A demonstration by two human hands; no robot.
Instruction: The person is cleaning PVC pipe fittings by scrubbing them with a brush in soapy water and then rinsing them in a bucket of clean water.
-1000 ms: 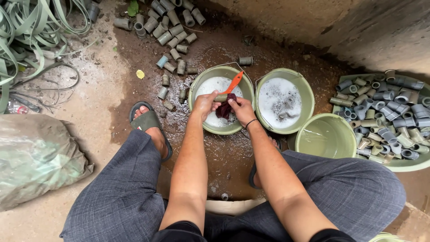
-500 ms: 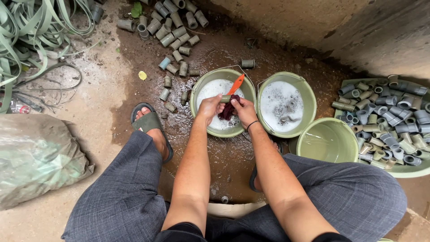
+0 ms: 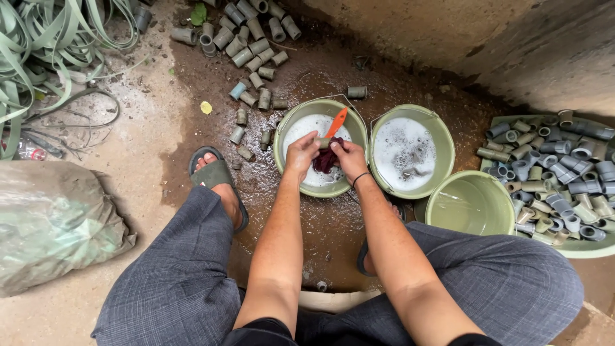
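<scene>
Head view: left hand [image 3: 301, 152] pinches a short grey-green pipe fitting [image 3: 322, 142] over the foamy left bucket [image 3: 282, 131], fitting's long axis running roughly left-right between both hands. Right hand [image 3: 350, 157] is closed on a dark red rag [image 3: 327, 160] touching the fitting from just below; both hands equally near. An orange brush handle [image 3: 337, 122] sticks up behind; fitting mostly covered by fingers, its ends hard to make out.

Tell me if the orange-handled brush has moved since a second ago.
No. The orange-handled brush sticks up at the same slant over the far side of the soapy bucket, just beyond both hands.
</scene>
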